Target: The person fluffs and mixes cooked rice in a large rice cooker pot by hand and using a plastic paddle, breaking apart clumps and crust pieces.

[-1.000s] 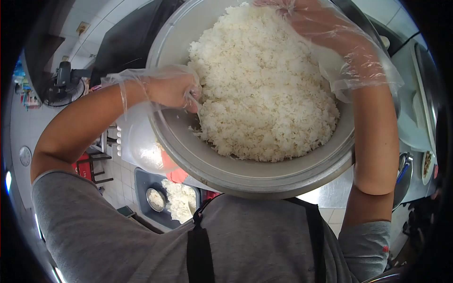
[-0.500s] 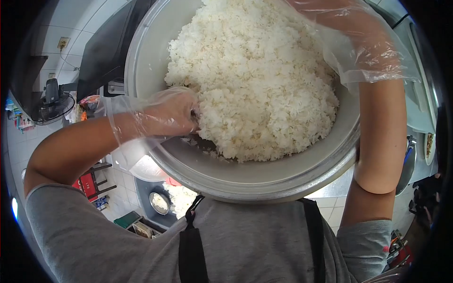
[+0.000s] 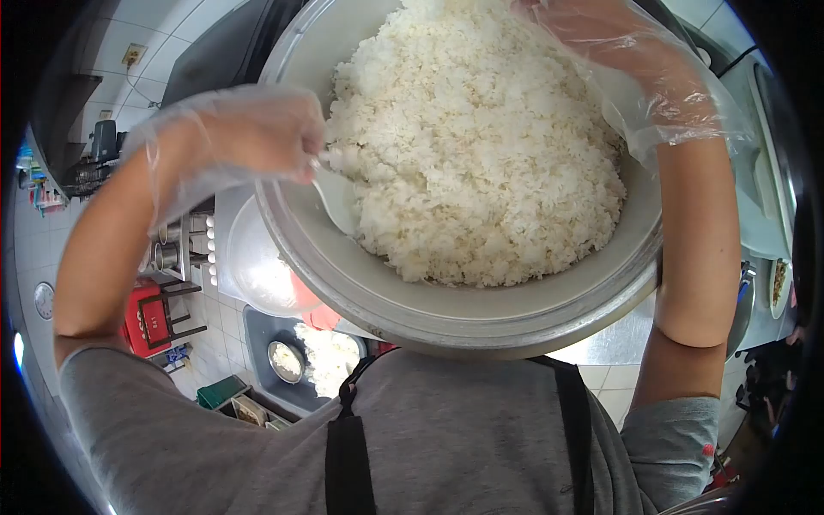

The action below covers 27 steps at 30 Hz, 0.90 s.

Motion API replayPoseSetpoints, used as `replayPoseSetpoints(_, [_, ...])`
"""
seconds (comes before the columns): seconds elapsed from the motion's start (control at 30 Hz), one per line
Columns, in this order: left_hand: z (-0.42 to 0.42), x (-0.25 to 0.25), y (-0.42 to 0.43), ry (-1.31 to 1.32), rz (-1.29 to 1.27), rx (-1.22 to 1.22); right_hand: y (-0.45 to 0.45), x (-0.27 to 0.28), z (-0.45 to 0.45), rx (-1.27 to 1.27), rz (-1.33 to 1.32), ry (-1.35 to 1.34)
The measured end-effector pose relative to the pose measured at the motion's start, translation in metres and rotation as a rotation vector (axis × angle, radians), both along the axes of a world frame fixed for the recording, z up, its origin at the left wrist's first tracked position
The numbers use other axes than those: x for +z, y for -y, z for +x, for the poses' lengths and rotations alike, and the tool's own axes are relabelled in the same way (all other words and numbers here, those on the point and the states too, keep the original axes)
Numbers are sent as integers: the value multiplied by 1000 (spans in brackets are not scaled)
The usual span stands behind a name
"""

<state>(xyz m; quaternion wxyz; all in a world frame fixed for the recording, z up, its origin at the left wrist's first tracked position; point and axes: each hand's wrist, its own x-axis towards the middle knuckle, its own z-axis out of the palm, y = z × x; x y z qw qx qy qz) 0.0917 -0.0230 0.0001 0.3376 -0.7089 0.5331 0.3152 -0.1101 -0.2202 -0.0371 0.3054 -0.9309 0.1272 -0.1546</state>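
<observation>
A large metal pot (image 3: 463,322) holds a big mound of cooked white rice (image 3: 481,154). My left hand (image 3: 257,129), in a clear plastic glove, is closed around the handle of a white rice paddle (image 3: 336,202) at the pot's left side. The paddle's blade lies against the left edge of the rice, inside the pot wall. My right hand (image 3: 592,26), also in a clear plastic glove, is over the far right of the pot at the top of the view. Its fingers are mostly cut off by the frame, so their grip is hidden.
Left of the pot is a translucent round bowl or lid (image 3: 262,266) on a metal counter. Below it, a dark grey tub (image 3: 262,343) holds white rice and a small metal bowl (image 3: 286,360). A red stool (image 3: 146,318) stands on the floor; a pale green tray (image 3: 755,206) lies right.
My left hand has lifted up and to the left from the rice's edge, and the white paddle now shows. The pot appears slightly higher and further right in view. My right hand has barely moved.
</observation>
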Motion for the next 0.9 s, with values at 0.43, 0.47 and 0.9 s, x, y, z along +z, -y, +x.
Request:
replayPoseSetpoints(0.43, [24,-63,-15,57,-364,-294,5,-4,0,1,7,4])
replayPoseSetpoints(0.47, [24,-64,-12,25,-353,-288,6,-5,0,2,5,6])
replayPoseSetpoints(0.9, [47,-167,-26,-744,-375,11,11,-19,-8,2,37,-1])
